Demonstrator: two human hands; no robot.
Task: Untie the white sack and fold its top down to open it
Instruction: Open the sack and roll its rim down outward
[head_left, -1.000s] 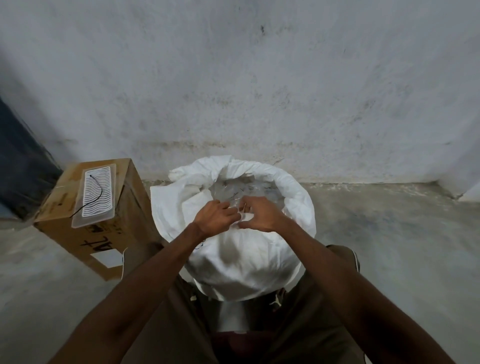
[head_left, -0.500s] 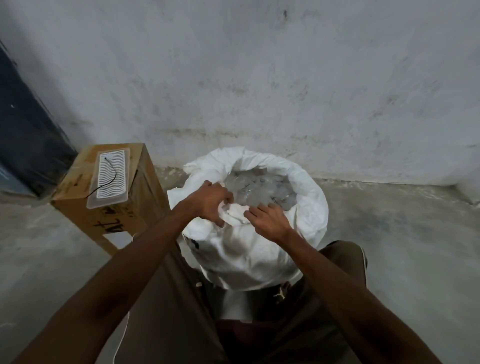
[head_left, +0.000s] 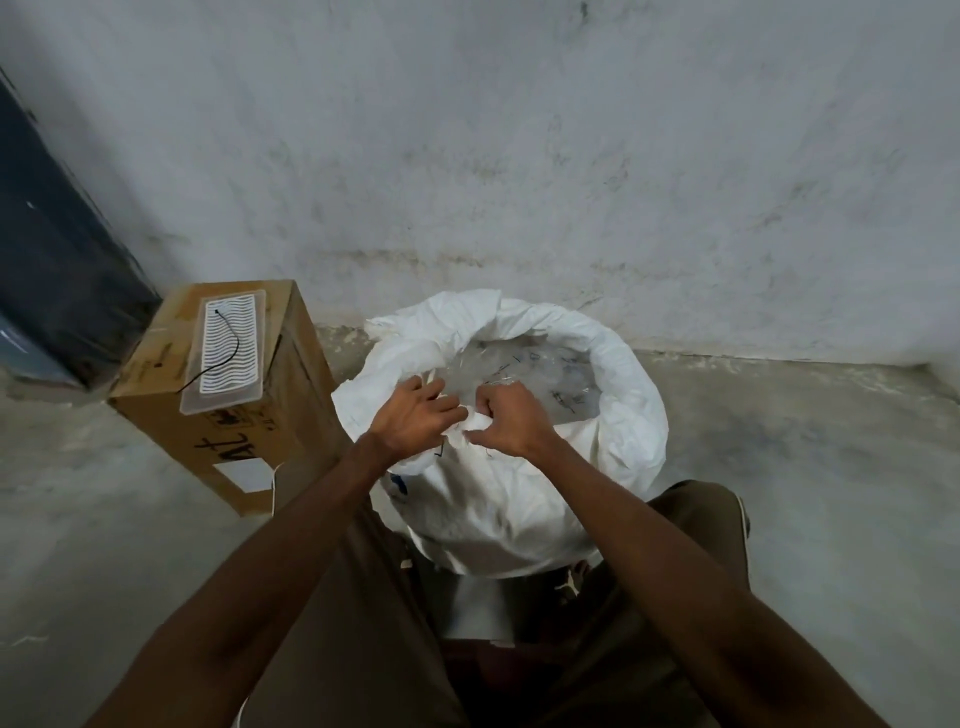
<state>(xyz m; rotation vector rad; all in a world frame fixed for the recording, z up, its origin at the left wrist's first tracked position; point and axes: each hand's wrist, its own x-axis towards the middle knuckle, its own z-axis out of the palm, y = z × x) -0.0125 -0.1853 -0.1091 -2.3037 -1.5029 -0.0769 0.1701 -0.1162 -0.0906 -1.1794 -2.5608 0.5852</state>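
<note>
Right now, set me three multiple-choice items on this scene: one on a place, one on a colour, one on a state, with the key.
1. Where is the cardboard box relative to the white sack?
A. to its left
B. to its right
C. on top of it

2. What colour is the cable on the clear tray atop the box?
A. red
B. black
C. yellow

3. What state is the sack's top in?
A. tied shut
B. open, rim rolled outward
C. covered by a lid

Key:
1 A: the box stands left of the sack, by the wall.
2 B: a thin black line runs across the white ribbed sheet.
3 B: clear plastic inside is visible, and the left hand and right hand pinch the near rim.
</note>
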